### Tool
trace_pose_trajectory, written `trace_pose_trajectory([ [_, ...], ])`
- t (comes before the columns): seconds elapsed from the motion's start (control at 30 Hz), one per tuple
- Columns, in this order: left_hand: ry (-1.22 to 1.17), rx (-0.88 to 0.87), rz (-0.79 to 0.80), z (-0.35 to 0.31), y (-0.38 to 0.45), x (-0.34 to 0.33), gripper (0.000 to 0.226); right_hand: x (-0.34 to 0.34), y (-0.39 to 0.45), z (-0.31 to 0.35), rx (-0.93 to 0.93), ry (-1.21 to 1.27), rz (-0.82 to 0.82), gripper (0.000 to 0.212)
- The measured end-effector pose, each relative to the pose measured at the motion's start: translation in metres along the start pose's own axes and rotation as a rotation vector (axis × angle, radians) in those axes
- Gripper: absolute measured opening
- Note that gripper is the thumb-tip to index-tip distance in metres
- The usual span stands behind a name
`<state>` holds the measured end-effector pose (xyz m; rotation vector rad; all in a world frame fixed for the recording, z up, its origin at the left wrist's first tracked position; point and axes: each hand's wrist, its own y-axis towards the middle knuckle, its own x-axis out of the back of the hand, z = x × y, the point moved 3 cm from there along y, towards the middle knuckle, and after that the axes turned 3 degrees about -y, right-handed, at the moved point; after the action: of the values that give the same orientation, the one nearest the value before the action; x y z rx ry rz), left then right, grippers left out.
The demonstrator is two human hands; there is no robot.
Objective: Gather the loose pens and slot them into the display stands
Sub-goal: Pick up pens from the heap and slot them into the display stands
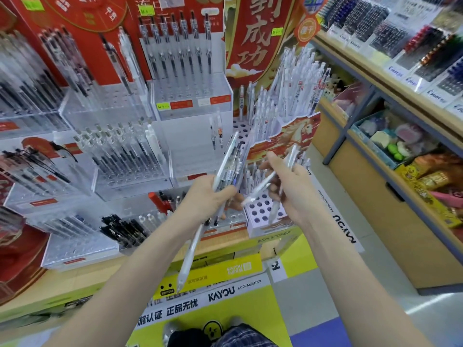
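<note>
Clear pens (226,169) fanned (white stand (263,211) below)

The left hand (204,196) covers the middle of its bundle of pens (226,169), so their count can't be read. The right hand (292,186) hides most of the white pens (260,187) it grips. Both forearms run out at the bottom edge. Price tags on the clear acrylic stand (190,96) are too blurred to read. The wooden shelf (375,78) is cut by the right edge.
</note>
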<state>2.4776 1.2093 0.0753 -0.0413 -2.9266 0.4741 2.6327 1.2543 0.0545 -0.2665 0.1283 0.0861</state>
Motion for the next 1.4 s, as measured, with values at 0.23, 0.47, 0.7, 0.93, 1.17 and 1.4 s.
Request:
trace_pose_trajectory([
  [0.23, -0.141, -0.006, 0.024, -0.005, -0.004, -0.002, 0.012, -0.007, 0.002, 0.003, 0.139, -0.094, -0.103, 0.073],
  [0.47, 0.038, -0.068, -0.153, 0.005, 0.003, 0.019, 0.018, 0.017, -0.009, 0.009, 0.657, -0.782, -0.386, 0.033],
  [0.7, 0.119, -0.129, -0.06, 0.001, 0.0, 0.009, 0.017, -0.012, -0.011, -0.001, 1.092, -1.403, 0.035, 0.015],
  [0.93, 0.41, -0.15, -0.165, 0.016, 0.008, 0.03, 0.013, 0.038, 0.01, -0.015, 0.412, -1.092, -0.198, 0.037],
  [1.17, 0.422, -0.145, -0.147, 0.031, 0.006, 0.024, 0.008, 0.031, 0.036, -0.035, 0.247, -1.065, -0.15, 0.033],
  [1.4, 0.384, -0.124, -0.162, 0.036, 0.009, 0.029, 0.01, 0.013, 0.048, -0.064, 0.162, -1.262, -0.142, 0.029],
])
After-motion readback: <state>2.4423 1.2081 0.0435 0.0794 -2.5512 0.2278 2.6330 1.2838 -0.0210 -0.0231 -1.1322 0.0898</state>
